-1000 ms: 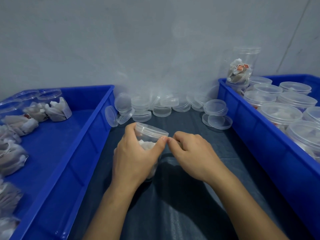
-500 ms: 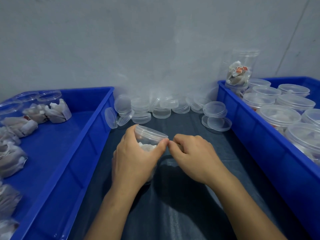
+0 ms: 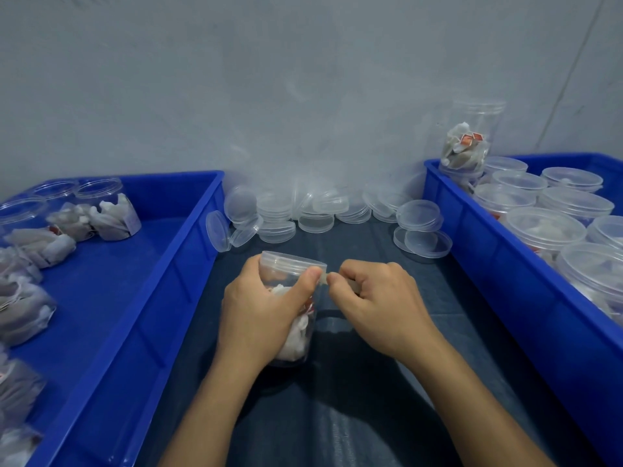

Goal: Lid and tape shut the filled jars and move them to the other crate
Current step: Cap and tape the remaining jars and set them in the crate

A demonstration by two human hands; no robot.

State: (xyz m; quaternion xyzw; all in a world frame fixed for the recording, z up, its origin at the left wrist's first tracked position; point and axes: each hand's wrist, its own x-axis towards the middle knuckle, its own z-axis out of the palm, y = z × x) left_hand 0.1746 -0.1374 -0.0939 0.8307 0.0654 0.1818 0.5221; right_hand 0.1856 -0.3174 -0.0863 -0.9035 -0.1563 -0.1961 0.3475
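Holding the jar [image 3: 290, 298] in the lower centre of the frame, your left hand [image 3: 266, 315] has its fingers curled around the side and its thumb pressed just under the lid [image 3: 293, 262]. Compared with a second ago, very little has moved: the jar stays in the same place on the dark cloth [image 3: 337, 416] and both hands keep the same grip. Only the short clear strip [image 3: 323, 277] between your two thumbs looks a little more stretched now; I think it is tape. From this I judge that the lid is already on and the taping is only beginning, so this jar is not yet ready for the right crate [image 3: 505, 264].

Your right hand [image 3: 377, 305] is just beside the jar, at the height of the lid. Its fingers are clenched, and thumb and forefinger pinch the end of the strip. Whether a tape roll is hidden in the palm, I cannot tell.

Open filled jars wait in the left crate [image 3: 188, 264] at the left side, lidded jars [image 3: 546, 227] stand at the right, and spare lids [image 3: 313, 214] lie along the wall in the centre.
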